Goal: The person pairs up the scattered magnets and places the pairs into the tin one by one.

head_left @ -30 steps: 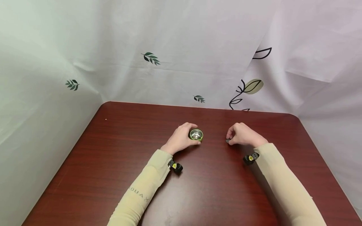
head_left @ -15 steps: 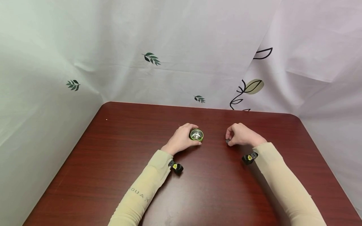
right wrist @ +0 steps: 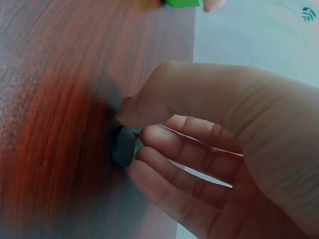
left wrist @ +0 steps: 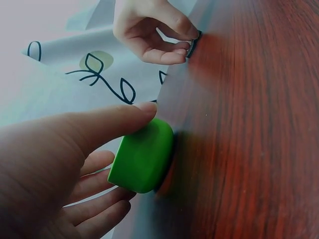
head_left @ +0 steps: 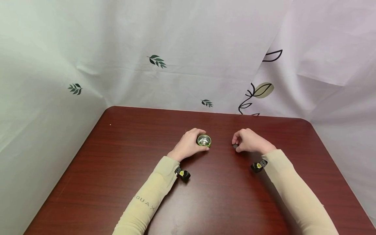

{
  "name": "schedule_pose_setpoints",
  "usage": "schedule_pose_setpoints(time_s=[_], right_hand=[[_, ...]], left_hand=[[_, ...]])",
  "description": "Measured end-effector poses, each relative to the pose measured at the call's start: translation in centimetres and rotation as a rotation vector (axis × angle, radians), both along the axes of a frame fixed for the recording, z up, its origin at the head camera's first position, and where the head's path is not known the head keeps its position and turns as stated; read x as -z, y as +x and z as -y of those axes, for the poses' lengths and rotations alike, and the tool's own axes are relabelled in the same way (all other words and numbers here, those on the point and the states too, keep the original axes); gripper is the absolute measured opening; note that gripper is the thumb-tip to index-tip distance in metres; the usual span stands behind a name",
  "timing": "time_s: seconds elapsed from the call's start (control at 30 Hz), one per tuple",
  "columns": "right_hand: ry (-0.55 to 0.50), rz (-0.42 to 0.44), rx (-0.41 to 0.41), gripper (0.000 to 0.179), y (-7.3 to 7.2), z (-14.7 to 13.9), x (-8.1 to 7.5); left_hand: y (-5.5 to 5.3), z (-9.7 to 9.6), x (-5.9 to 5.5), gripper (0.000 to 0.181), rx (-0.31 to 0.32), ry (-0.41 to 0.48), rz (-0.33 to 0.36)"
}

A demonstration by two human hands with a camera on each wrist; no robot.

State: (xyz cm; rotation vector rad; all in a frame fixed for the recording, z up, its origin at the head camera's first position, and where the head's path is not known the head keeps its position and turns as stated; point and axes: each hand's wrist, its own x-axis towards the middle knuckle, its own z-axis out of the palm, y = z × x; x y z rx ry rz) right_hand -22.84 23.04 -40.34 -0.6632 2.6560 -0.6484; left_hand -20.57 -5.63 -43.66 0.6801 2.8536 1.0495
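My left hand (head_left: 187, 143) holds a small round green cup (head_left: 204, 141) with a shiny metal inside, thumb on the near side and fingers round the far side. In the left wrist view the cup's smooth green outer wall (left wrist: 142, 159) shows, its base at the tabletop. To its right, my right hand (head_left: 250, 140) pinches a small dark grey disc (head_left: 235, 146) between thumb and fingers, low over the table. In the right wrist view the disc (right wrist: 122, 146) stands on edge at the fingertips, partly covered by the thumb.
The dark red-brown wooden table (head_left: 211, 182) has rounded far corners. White curtains (head_left: 182, 81) with printed leaves hang behind it and at both sides. A black device is strapped to each wrist. A tiny white speck (head_left: 110, 124) lies near the far left corner.
My right hand has shifted slightly left with the disc, and more of the disc's dark face shows. The left hand and the cup have stayed in place.
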Motion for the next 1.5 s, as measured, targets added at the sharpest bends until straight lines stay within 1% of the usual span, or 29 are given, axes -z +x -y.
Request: schedule_pose_setpoints(time_s=[0.27,0.6,0.8,1.13,1.5], right_hand=[[0.027,0.012,-0.022,0.018,-0.5,0.3,-0.2],[0.027,-0.009,-0.029,0.019,-0.4,0.3,0.1],[0.006,-0.02,-0.025,0.02,-0.3,0.3,-0.3],[-0.033,-0.072,-0.012,0.018,0.0,0.7,-0.9],[-0.076,-0.088,0.004,0.017,0.3,1.6,-1.5]], left_hand=[[-0.1,0.1,0.0,0.066,0.002,0.0,0.001],[-0.1,0.0,0.2,0.065,0.008,-0.001,-0.006],[-0.1,0.0,0.1,0.064,0.012,0.003,-0.016],[0.0,0.4,-0.1,0.064,0.011,0.028,-0.015],[-0.2,0.7,-0.3,0.06,0.03,0.027,-0.025]])
